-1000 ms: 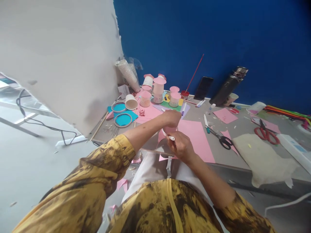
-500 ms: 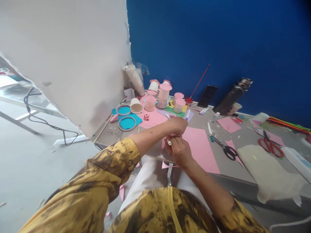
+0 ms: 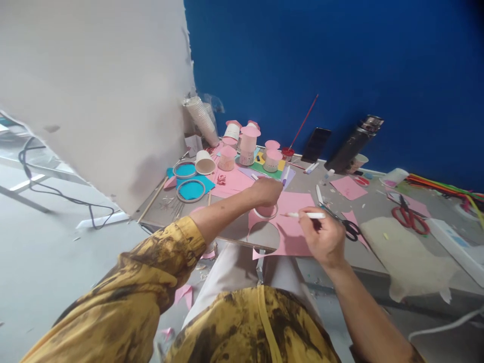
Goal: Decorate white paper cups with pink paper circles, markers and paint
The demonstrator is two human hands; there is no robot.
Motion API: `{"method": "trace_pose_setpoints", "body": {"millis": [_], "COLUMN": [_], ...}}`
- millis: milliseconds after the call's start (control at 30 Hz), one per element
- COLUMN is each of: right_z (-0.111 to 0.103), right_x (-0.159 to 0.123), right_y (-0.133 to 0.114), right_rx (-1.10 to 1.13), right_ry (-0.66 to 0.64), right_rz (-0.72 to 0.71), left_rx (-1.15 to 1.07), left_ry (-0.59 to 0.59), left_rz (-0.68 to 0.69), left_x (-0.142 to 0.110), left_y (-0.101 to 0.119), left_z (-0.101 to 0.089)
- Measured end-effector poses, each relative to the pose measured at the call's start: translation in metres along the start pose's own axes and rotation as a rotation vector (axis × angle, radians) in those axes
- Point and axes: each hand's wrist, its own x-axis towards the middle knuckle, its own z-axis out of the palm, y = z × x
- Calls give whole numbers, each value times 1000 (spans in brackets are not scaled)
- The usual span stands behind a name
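The grey table (image 3: 242, 228) carries one pink sheet (image 3: 298, 236) at near middle, blue paper (image 3: 209, 184) at left, and one pale ragged sheet (image 3: 406, 254) at near right.

Single head-worn camera looks forward and down, fairly near the hands (image 3: 325, 237) and tabletop (image 3: 231, 231), blue wall (image 3: 264, 60) beyond.

Rear wall (image 3: 264, 60): solid deep blue. Left: white panel (image 3: 94, 91), ragged along its edge against the blue; soft shadow (image 3: 153, 171) low on its right. Floor (image 3: 56, 272) pale grey. Metal frame (image 3: 24, 193), far left. Grey surface (image 3: 227, 228) along blue wall. Light diffuse.
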Motion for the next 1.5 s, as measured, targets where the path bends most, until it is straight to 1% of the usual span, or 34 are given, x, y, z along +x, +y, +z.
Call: {"method": "trace_pose_setpoints", "body": {"millis": [67, 133, 233, 333, 400, 467, 533, 567, 600, 633, 700, 767, 800, 900, 933, 1000, 1033, 1100, 1133, 1200, 1233, 1300, 1400, 1500], "right_z": [-13, -23, -31, -36, -36, -34, -29, -26, -23, -20, -15, -11, -9, -4, -2, 4, 7, 16, 21, 32, 37, 47, 59, 65], "right_x": [1, 1, -1, -2, -2, -2, -3, -4, -5, -6, -9, -10, -10, -3, 3, 16, 24, 41, 49, 64, 70, 79, 85, 84], "right_y": [17, 34, 53, 66, 73, 77, 77, 77, 76, 76, 79, 86, 90, 103, 105, 107, 108, 107, 107, 108, 109, 112, 117, 120], "right_rx": [-24, -18, 12, 35, 74, 151, 226, 243, 242, 230, 188, 134, 101, -54, -115, -234, -289, -399, -453, -536, -563, -590, -594, -578], "right_ry": [21, 25, 46, 77, 96, 86, 21, -23, -64, -99, -145, -187, -218, -325, -362, -433, -466, -524, -548, -583, -591, -588, -554, -523], "right_rz": [88, 185, 319, 422, 472, 486, 431, 377, 311, 242, 128, 52, 21, -64, -81, -94, -95, -96, -97, -90, -83, -71, -70, -66], "left_rx": [-10, -20, -9, -22, -123, -346, -623, -716, -752, -728, -555, -317, -233, -121, -104, -83, -78, -84, -94, -136, -136, -120, -141, -206], "left_ry": [20, 12, -5, 3, 44, 70, 113, 151, 204, 264, 351, 317, 291, 232, 243, 302, 344, 407, 410, 320, 296, 310, 350, 398], "left_rz": [13, 32, 86, 110, 135, 122, 61, 35, 11, -15, -71, -127, -145, -211, -222, -242, -260, -317, -362, -362, -370, -383, -376, -355], "left_x": [-5, -11, -19, -23, -23, -23, -26, -30, -36, -44, -64, -85, -94, -111, -114, -117, -118, -120, -121, -120, -119, -114, -106, -100], "left_y": [-4, -7, -8, -10, -15, -24, -35, -40, -45, -49, -55, -58, -60, -68, -70, -71, -68, -57, -48, -28, -18, -3, 7, 7], "left_z": [3, 6, 16, 25, 26, 21, 12, 7, 3, 0, 0, 8, 14, 33, 38, 45, 47, 51, 53, 59, 62, 70, 80, 85]}}
